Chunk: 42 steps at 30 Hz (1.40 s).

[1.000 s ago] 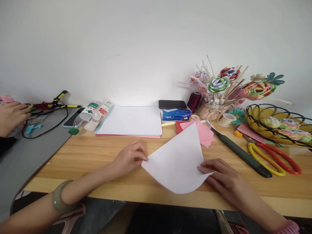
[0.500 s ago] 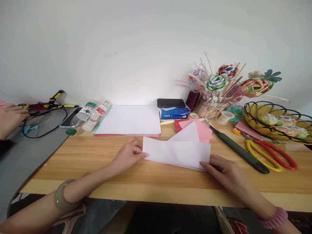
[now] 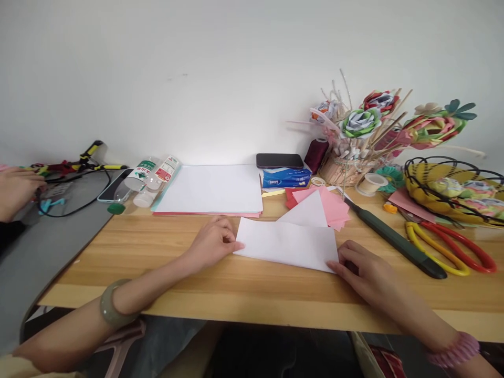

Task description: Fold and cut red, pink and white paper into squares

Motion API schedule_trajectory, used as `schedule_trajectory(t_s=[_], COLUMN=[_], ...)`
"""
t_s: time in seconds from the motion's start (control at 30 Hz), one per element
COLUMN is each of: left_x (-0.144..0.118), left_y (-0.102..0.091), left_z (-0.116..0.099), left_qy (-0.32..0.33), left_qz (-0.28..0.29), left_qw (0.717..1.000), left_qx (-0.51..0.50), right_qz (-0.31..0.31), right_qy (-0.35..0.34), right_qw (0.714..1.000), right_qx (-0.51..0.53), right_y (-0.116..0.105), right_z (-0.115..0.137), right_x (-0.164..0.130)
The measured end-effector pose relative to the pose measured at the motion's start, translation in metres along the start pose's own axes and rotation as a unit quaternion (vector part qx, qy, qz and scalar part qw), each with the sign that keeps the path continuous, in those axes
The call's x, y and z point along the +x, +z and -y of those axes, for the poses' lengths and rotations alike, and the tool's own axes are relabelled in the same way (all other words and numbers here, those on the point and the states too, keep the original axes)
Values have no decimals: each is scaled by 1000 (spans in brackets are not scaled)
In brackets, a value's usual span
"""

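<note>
L hand (image 3: 214, 242) & R hand (image 3: 364, 268) each pinch a corner of folded white paper sheet (image 3: 289, 244) flat on wooden table (image 3: 157, 252); I'd watch uneven press skewing crease

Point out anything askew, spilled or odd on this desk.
Two bottles lie tipped on their sides at the desk's left end, a loose green cap beside them. No spill shows. The folded white sheet sits slightly skewed between both hands.
</note>
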<state>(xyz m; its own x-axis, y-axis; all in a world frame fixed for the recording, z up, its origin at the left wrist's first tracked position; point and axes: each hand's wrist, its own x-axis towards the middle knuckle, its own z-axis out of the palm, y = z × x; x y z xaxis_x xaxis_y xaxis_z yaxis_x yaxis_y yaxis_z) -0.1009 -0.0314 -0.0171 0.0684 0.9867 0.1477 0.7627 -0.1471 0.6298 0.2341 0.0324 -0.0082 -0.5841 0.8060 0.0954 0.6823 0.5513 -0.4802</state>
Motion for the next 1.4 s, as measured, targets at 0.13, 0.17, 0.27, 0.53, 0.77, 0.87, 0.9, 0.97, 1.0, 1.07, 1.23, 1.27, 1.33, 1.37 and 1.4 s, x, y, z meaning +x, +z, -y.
schedule_trajectory(t_s=[0.13,0.17,0.27,0.53,0.77,0.87,0.9,0.97,1.0,1.07,1.23,1.27,1.33,1.37,1.4], left_x=[2,2,1,-4,-4,-3,-3,-3,-3,-3,-4,-4,-4,-4,-4], left_y=[-1,-1,-1,-1,-2,-3,-3,-3,-3,-3,-2,-2,-2,-2,-2], left_z=[1,1,1,-4,-4,-4,-5,-5,-6,-6,-4,-3,-2,-1,-1], left_qy=[7,8,10,47,57,52,51,49,49,51,60,63,67,68,70], left_qz=[-3,-1,7,28,44,50,52,55,55,58,54,51,47,47,48], left_qw=[1000,1000,999,995,989,986,985,983,983,982,982,982,981,981,980], left_qx=[23,28,38,89,127,148,155,166,169,172,171,172,176,178,179], right_qz=[8,10,13,1,-1,-2,-3,-5,-6,-9,-17,-18,-18,-17,-17], right_qy=[-1,-2,-1,10,-6,-13,-16,-26,-31,-44,-65,-68,-73,-76,-79], right_qw=[1000,999,999,992,986,983,982,980,979,976,965,962,956,952,947], right_qx=[-27,-33,-52,-124,-167,-183,-189,-198,-203,-214,-253,-262,-285,-297,-310], right_y=[2,3,3,3,2,3,3,3,3,3,4,4,5,5,5], right_z=[-2,-2,-1,-1,2,3,3,2,2,1,0,1,2,3,4], right_x=[0,0,-1,-4,-5,-5,-5,-5,-5,-5,-4,-4,-4,-4,-4])
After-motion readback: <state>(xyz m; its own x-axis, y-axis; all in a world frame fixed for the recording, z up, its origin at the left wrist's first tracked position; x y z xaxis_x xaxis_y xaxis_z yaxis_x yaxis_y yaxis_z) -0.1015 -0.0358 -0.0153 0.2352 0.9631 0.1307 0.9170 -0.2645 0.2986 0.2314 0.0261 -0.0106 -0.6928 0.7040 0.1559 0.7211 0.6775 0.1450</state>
